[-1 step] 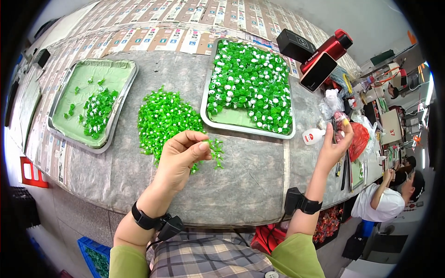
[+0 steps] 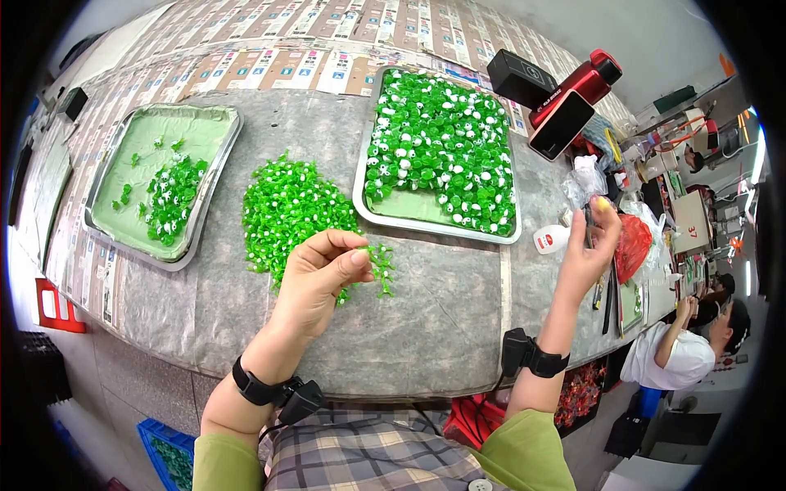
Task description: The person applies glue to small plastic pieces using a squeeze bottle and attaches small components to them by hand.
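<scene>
My left hand (image 2: 321,274) is closed in a pinch beside a heap of small green-and-white plastic pieces (image 2: 299,213). Whatever lies between its thumb and forefinger is too small to make out; a few loose green pieces (image 2: 381,266) lie just behind the fingertips. Raised at the right, my right hand (image 2: 591,250) has its fingers bent toward the thumb around a thin dark thing (image 2: 587,222) that I cannot name. A yellow cover (image 2: 603,204) sits on one of its fingertips. Left of this hand stands a small white bottle (image 2: 551,239).
A metal tray (image 2: 438,227) full of round green-and-white pieces stands at the middle back. Another tray (image 2: 115,200), at the left, holds fewer. Back right are a black box (image 2: 521,75), a phone (image 2: 562,125) and a red flask (image 2: 585,82). A co-worker (image 2: 679,356) sits far right.
My right hand has shifted very slightly, its fingers turning a little. My left hand keeps its pinch in the same spot.
</scene>
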The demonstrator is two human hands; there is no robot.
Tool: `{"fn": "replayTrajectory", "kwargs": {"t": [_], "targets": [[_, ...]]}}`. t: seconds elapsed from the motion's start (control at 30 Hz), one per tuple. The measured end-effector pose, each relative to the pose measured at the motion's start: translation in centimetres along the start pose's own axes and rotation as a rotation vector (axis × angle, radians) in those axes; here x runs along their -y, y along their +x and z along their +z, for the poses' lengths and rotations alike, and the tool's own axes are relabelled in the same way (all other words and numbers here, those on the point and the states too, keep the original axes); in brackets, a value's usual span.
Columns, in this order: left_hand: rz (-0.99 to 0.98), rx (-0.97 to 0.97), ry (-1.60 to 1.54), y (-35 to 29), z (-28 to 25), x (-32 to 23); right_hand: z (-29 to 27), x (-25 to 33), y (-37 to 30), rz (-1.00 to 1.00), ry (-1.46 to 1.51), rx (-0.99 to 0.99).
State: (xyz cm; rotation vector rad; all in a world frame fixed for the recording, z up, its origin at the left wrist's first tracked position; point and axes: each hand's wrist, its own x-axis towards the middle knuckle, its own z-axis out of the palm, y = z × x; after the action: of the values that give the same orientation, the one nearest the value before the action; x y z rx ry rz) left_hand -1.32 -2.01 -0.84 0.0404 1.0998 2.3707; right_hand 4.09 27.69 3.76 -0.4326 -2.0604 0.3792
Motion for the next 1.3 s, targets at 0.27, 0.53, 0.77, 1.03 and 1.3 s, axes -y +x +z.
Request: {"fn": "replayTrajectory", "kwargs": {"t": [0.27, 0.53, 0.77, 1.03, 1.3], "targets": [[-0.009, -0.030, 0.017, 0.1, 0.2, -0.3, 9.7, 10.8, -2.8, -0.485, 0.309, 0.741], [-0.002, -0.002, 0.014, -0.2, 0.2, -0.8, 13.0, 12.4, -4.6, -0.669, 0.094, 0.746], [-0.028, -0.025, -0.008, -0.2, -0.1, -0.7, 7.1, 12.4, -3.4, -0.180, 0.518, 0.848], [-0.142, 0.086, 0.007, -0.1, 0.4, 0.6, 3.5, 9.9, -6.8, 0.300, 1.004, 1.042], [-0.097, 0.120, 0.035, -0.1, 0.6, 0.8, 3.4, 9.6, -7.0, 0.410, 1.141, 1.116]]}}
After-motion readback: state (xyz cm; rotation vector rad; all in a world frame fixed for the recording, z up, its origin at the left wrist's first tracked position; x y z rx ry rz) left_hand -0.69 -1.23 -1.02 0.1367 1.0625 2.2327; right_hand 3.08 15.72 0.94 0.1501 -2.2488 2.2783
